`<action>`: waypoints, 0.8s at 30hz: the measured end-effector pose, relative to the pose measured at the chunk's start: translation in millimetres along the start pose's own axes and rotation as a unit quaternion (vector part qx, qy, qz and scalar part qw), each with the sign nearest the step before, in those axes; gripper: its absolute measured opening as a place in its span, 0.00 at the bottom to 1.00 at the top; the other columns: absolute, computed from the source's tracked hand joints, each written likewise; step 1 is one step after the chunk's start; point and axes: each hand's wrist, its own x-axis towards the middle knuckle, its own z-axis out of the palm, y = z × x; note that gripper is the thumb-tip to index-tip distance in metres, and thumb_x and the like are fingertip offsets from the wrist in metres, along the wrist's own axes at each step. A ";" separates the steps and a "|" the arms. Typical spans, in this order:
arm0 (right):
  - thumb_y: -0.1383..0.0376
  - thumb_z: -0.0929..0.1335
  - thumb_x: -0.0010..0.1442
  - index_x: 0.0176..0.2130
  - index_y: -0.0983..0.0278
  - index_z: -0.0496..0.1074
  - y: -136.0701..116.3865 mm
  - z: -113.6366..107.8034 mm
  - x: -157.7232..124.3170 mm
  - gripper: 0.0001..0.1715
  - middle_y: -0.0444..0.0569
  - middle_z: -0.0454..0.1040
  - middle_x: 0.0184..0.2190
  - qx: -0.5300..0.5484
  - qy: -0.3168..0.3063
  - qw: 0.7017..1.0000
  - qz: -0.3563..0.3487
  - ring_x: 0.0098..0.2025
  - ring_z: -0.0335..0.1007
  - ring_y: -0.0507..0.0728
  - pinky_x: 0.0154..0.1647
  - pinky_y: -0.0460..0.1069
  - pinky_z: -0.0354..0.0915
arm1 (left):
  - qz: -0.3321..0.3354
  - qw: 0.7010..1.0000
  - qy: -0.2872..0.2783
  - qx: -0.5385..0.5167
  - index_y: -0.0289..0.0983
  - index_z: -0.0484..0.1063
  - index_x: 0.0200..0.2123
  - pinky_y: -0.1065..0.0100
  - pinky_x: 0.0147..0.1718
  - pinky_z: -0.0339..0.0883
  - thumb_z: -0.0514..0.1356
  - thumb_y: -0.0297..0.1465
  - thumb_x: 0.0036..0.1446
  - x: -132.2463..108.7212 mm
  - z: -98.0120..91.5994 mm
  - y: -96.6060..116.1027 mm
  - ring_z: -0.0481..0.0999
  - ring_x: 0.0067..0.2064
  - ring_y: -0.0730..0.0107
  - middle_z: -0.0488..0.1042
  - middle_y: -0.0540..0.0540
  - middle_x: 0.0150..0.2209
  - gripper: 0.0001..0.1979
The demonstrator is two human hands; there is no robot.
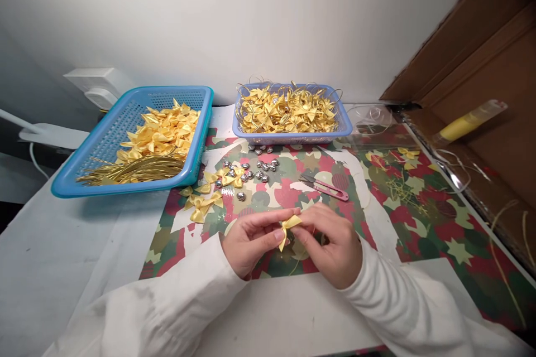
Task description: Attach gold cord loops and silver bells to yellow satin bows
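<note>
Fingers of the left hand and right hand pinch one yellow bow between them, probably to steady it.

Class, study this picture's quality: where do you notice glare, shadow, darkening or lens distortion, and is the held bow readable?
In the head view, glints dot the silver bells; a soft shadow falls below the blue basket; the top-right corner darkens; wide-angle distortion seems to stretch the white sleeves; the yellow bow reads fairly clearly.
</note>
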 end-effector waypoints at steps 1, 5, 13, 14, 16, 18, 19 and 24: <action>0.73 0.66 0.57 0.33 0.62 0.72 0.4 -2.3 0.8 0.07 0.46 0.75 0.27 -0.016 0.026 1.000 -0.003 0.31 0.68 0.54 0.35 0.51 0.64 | 0.014 0.999 0.014 0.026 0.42 0.79 0.41 0.66 0.43 0.72 0.67 0.31 0.49 -0.6 0.3 0.9 0.76 0.48 0.59 0.78 0.43 0.47 0.13; 0.72 0.69 0.54 0.34 0.61 0.72 1.0 -8.8 1.5 0.07 0.48 0.73 0.30 -0.067 0.092 0.992 -0.045 0.35 0.67 0.56 0.37 0.53 0.63 | 0.067 0.991 0.049 0.108 0.39 0.80 0.41 0.65 0.40 0.74 0.67 0.30 0.49 -3.1 2.8 4.2 0.77 0.45 0.58 0.78 0.40 0.46 0.13; 0.72 0.69 0.54 0.35 0.60 0.75 -3.2 -4.0 1.9 0.08 0.46 0.71 0.28 -0.091 0.059 0.990 -0.091 0.31 0.63 0.55 0.34 0.52 0.61 | 0.097 0.986 0.035 0.134 0.41 0.78 0.45 0.69 0.36 0.74 0.65 0.28 0.52 -5.8 4.5 0.9 0.78 0.39 0.66 0.80 0.43 0.43 0.15; 0.71 0.69 0.55 0.36 0.60 0.75 -2.9 -3.6 2.0 0.08 0.47 0.71 0.29 -0.095 0.048 0.990 -0.090 0.32 0.62 0.55 0.35 0.52 0.61 | 0.105 0.986 0.028 0.128 0.41 0.78 0.45 0.70 0.37 0.74 0.65 0.27 0.52 -5.5 5.0 0.4 0.78 0.40 0.66 0.79 0.44 0.43 0.15; 0.70 0.68 0.57 0.37 0.58 0.76 -1.9 -3.1 2.1 0.08 0.48 0.71 0.32 -0.107 0.017 0.990 -0.087 0.35 0.62 0.56 0.37 0.53 0.60 | 0.121 0.985 0.019 0.124 0.41 0.78 0.44 0.69 0.40 0.73 0.64 0.25 0.52 -4.9 5.5 -0.4 0.78 0.43 0.64 0.79 0.43 0.45 0.15; 0.70 0.66 0.59 0.35 0.58 0.76 -0.4 -3.1 2.0 0.09 0.48 0.69 0.34 -0.118 -0.014 0.990 -0.077 0.37 0.60 0.56 0.39 0.54 0.59 | 0.127 0.982 0.009 0.140 0.41 0.77 0.46 0.68 0.42 0.73 0.63 0.24 0.53 -4.3 5.0 -1.3 0.77 0.46 0.61 0.78 0.43 0.47 0.16; 0.70 0.65 0.60 0.34 0.58 0.75 0.4 -3.0 1.8 0.10 0.48 0.68 0.34 -0.122 -0.026 0.990 -0.072 0.38 0.60 0.57 0.39 0.54 0.58 | 0.125 0.980 0.001 0.153 0.41 0.76 0.47 0.67 0.43 0.73 0.63 0.24 0.54 -4.1 4.3 -1.8 0.76 0.47 0.60 0.77 0.42 0.48 0.17; 0.71 0.63 0.61 0.32 0.60 0.73 4.0 0.7 -0.7 0.11 0.48 0.64 0.34 -0.122 -0.050 0.989 -0.065 0.38 0.57 0.57 0.40 0.54 0.57 | 0.129 0.968 -0.028 0.214 0.40 0.73 0.51 0.66 0.43 0.72 0.61 0.25 0.55 -3.6 1.3 -1.7 0.76 0.49 0.58 0.76 0.41 0.50 0.19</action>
